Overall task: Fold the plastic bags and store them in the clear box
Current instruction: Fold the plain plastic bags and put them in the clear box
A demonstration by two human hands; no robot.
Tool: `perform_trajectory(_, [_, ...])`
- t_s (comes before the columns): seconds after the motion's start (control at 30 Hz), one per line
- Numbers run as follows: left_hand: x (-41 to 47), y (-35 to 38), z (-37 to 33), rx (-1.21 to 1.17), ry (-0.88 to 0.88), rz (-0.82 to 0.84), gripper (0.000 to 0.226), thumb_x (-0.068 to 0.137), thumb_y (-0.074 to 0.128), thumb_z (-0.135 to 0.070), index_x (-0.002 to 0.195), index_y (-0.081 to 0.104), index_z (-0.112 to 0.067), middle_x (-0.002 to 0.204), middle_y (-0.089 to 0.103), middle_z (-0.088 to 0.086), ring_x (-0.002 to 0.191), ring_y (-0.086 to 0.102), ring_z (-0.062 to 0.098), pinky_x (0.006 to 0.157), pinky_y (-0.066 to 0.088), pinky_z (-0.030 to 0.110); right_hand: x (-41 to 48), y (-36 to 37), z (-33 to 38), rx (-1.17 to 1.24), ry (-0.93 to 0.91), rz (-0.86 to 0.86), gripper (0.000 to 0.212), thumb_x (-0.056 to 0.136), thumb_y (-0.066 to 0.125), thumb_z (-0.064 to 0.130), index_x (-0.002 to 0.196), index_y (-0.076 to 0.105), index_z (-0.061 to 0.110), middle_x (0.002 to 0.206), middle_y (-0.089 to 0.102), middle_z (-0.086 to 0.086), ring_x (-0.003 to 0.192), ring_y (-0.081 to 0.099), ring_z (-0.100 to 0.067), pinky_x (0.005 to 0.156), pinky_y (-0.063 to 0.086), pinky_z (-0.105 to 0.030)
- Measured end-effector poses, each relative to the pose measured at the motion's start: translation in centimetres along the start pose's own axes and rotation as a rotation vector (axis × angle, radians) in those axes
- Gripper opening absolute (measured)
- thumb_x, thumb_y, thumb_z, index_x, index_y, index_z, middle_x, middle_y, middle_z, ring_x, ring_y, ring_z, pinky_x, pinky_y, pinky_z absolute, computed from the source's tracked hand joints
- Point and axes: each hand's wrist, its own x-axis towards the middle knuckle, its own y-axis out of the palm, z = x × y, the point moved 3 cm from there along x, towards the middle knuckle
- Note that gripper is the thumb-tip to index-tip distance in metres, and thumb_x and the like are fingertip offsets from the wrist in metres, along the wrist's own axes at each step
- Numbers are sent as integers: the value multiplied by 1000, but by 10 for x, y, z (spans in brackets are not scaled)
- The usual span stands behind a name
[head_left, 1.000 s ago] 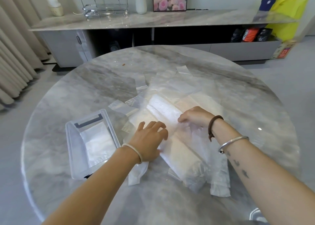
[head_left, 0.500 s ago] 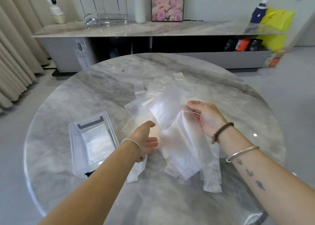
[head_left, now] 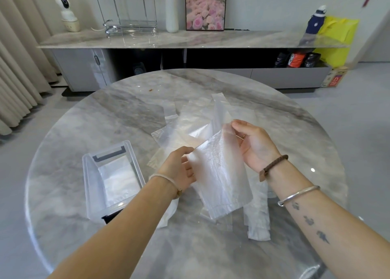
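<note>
Both hands are raised over the bench [head_left: 95, 126], sharing one translucent plastic bag [head_left: 221, 181] btwn them. The bag is lifted clear of the bench and hangs slanted, top edge high on the right, bottom seam low & toward the person.

The left hand [head_left: 179, 166] has its fingers curled in, thumb & fingertips pinching the bag's left edge about mid-height. The right hand [head_left: 256, 145] is palm toward the camera, thumb on top at the bag's upper right corner. Its fingers sit behind the film and show through it faintly, so it's a pinch w/ the sheet caught btwn thumb and fingers. Neither hand is spread flat. The right wrist carries a brown cord band [head_left: 274, 165] & a silver bangle [head_left: 299, 194].

The clear box [head_left: 92, 194] stands on the bench just left of the left forearm, open at the top, w/ a folded bag [head_left: 119, 181] lying flat on its floor. More loose bags [head_left: 185, 124] lie in a heap on the bench behind & under the held one, handles pointing away from the person. A few narrower pieces [head_left: 258, 226] lie under the right wrist, near the bench's front. How many bags are in the heap can't be told, since the layers are see-through & overlap.
</note>
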Motion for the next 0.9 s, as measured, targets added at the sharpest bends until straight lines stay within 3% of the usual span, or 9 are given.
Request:
perform_trajectory(0.1, [-2, -2, -11, 32, 149, -99, 5, 89, 51, -12, 91, 53, -8, 92, 51, 11, 74, 49, 18, 66, 41, 24, 1, -3, 2, -60, -48, -68, 19, 88, 51, 1, 73, 58, 10, 51, 63, 3, 46, 60, -7, 48, 50, -17])
perform_trajectory(0.2, [-8, -5, -28, 212, 386, -166, 22, 88, 53, -2, 106, 49, -13, 80, 57, 7, 64, 54, 14, 63, 42, 23, 1, -7, 3, -171, -111, -129, 20, 88, 52, 0, 73, 58, 13, 53, 65, 4, 52, 63, -8, 53, 52, -19])
perform_trajectory(0.27, [-14, -4, -38, 414, 546, -182, 29, 86, 56, 1, 111, 54, -14, 74, 60, 3, 62, 60, 9, 71, 46, 23, 0, -8, 3, -293, -174, -161, 22, 89, 51, 0, 73, 55, 15, 56, 65, 3, 52, 63, -7, 54, 50, -18])
perform_trajectory(0.33, [-17, -5, -46, 578, 669, -208, 31, 84, 59, 2, 113, 60, -9, 73, 60, 0, 68, 59, 7, 79, 46, 20, -1, -6, 5, -403, -251, -165, 23, 89, 50, -1, 77, 52, 18, 64, 64, -2, 52, 62, -6, 53, 50, -15])
perform_trajectory(0.43, [-23, -6, -55, 810, 813, -306, 25, 84, 60, -5, 109, 66, -10, 81, 62, 2, 82, 59, 14, 72, 43, 11, -3, -3, 8, -561, -371, -104, 25, 90, 50, 0, 79, 56, 22, 62, 65, 4, 54, 63, 1, 60, 51, -16])
perform_trajectory(0.57, [-33, -1, -63, 964, 937, -403, 27, 87, 60, -13, 113, 66, -10, 87, 60, 2, 84, 53, 14, 81, 39, 18, -6, 1, 15, -722, -452, -13, 20, 85, 61, 7, 77, 63, 25, 70, 66, 10, 64, 61, 9, 71, 47, -13])
perform_trajectory(0.67, [-39, 0, -69, 1030, 985, -473, 27, 87, 60, -15, 112, 66, -11, 89, 62, 3, 82, 51, 12, 72, 33, 12, -5, 5, 18, -854, -481, -31, 23, 76, 71, 8, 74, 62, 29, 73, 62, 13, 63, 57, 14, 65, 40, -1])
perform_trajectory(0.73, [-42, -1, -70, 1061, 1008, -513, 22, 86, 61, -16, 106, 68, -10, 95, 66, 6, 82, 52, 11, 69, 31, 11, -6, 7, 17, -927, -505, -59, 22, 75, 73, 9, 70, 62, 27, 72, 59, 15, 66, 54, 9, 63, 37, 1])
perform_trajectory(0.9, [-42, -3, -70, 982, 913, -442, 5, 82, 65, -19, 77, 62, -18, 101, 41, -1, 96, 41, 12, 83, 29, 19, -11, 11, 20, -930, -537, -34, 29, 75, 69, 4, 60, 56, 26, 88, 55, 5, 87, 47, -2, 77, 29, 2])
